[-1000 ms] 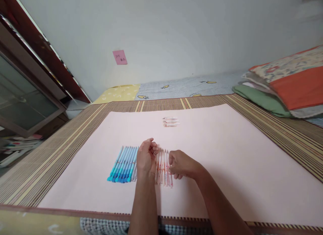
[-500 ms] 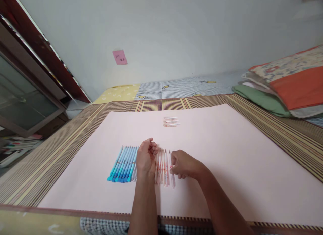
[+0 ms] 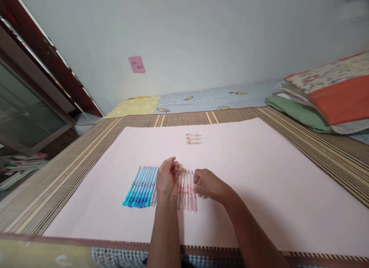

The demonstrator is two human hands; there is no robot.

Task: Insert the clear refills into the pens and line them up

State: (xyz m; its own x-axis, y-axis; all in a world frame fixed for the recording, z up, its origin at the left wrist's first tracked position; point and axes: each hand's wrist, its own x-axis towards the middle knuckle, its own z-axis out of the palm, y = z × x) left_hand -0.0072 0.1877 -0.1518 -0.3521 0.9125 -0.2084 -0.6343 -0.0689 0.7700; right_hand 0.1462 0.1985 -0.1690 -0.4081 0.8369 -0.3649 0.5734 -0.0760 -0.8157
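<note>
My left hand (image 3: 167, 179) rests on its edge across the row of pens, palm turned right and fingers curled in, with nothing seen in them. It hides part of the row. To its left lie several blue pens (image 3: 141, 185), side by side, with clear-ended pens (image 3: 153, 197) partly behind my wrist. Pale pink pens (image 3: 187, 191) with reddish patterns lie parallel between my hands, tips pointing away. My right hand (image 3: 206, 182) is closed at the right end of this row, its fingertips on the outermost pink pen; the exact grip is partly hidden.
Farther back, a few slim patterned pieces (image 3: 194, 138) lie crosswise on the pale pink sheet (image 3: 245, 156). Beneath the sheet is a striped mat (image 3: 95, 145). Folded bedding (image 3: 340, 103) is piled at the right. A pink note (image 3: 136, 64) sticks to the wall.
The outermost pink pen has moved left against the others, closing the gap. My right hand has shifted slightly left and away from me with it. My left hand stays almost still.
</note>
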